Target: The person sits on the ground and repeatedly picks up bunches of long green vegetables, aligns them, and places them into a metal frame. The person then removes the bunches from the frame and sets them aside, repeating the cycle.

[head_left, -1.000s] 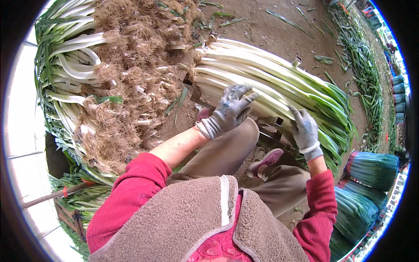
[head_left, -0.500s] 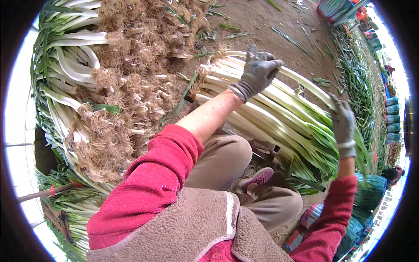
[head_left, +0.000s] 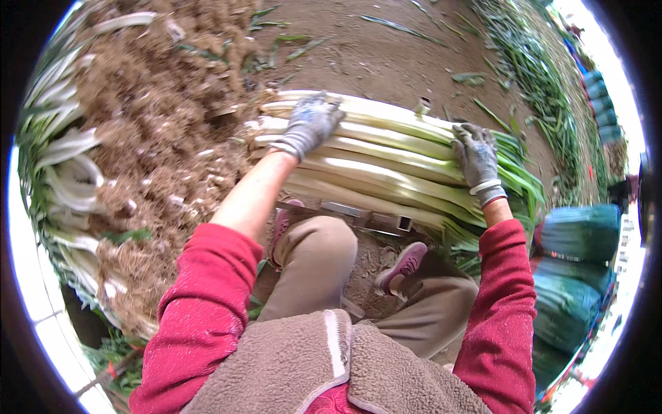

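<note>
A broad bundle of leeks (head_left: 386, 155) lies side by side in front of me, on a low metal frame (head_left: 372, 219). Their white root ends point left and their green leaves (head_left: 507, 162) point right. Over the white stalks, near the root end, my left hand (head_left: 310, 125) in a grey glove curls its fingers round the far leeks. My right hand (head_left: 476, 155), gloved the same way, grips the far side of the bundle where the stalks turn green. Both palms face down, and the undersides of the fingers are hidden.
A large heap of leeks with brown, tangled roots (head_left: 165, 124) fills the left side. Loose green leaves (head_left: 396, 27) are scattered over the bare soil ahead. Blue-green wrapped bundles (head_left: 579, 234) stand at my right. My knees (head_left: 321, 241) are close below the frame.
The view has shifted, with the bundle now more level. A single leek held at both ends has come down onto the bundle's far side, and both hands now rest on the bundle.
</note>
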`<state>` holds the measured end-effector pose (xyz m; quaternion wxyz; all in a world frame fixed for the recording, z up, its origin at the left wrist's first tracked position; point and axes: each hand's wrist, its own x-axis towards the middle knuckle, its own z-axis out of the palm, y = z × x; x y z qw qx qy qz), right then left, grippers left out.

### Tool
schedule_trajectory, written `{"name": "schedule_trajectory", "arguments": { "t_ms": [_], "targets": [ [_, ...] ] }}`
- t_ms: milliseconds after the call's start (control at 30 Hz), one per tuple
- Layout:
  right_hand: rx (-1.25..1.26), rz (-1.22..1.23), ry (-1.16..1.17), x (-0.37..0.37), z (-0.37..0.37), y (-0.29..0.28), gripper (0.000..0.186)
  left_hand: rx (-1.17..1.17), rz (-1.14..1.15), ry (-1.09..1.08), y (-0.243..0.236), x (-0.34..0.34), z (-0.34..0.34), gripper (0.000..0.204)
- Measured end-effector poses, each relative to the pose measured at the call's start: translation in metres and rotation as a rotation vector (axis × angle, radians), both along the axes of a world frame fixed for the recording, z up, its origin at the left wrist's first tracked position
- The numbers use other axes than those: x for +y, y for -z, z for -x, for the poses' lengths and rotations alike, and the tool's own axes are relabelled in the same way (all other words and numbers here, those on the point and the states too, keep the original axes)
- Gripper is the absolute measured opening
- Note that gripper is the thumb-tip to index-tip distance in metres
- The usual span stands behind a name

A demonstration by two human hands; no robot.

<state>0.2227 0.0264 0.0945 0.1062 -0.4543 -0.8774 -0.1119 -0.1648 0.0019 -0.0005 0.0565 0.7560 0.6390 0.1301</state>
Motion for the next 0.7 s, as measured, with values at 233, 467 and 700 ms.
{"name": "schedule_trajectory", "arguments": {
  "t_ms": [233, 467, 700],
  "targets": [
    [-0.052, 0.234, 0.391, -0.003, -0.125, 0.012, 0.056, 0.068, 0.167, -0.123, -0.018, -0.001, -0.011, 0.050],
    [-0.048, 0.268, 0.310, 0.008, -0.147, 0.015, 0.054, -0.035, 0.005, 0.110, -0.038, -0.005, -0.124, 0.062],
    [0.407, 0.428, 0.407, 0.059, -0.164, 0.082, 0.049, -0.009, -0.137, 0.093, -0.032, -0.007, -0.128, 0.054]
  ]
}}
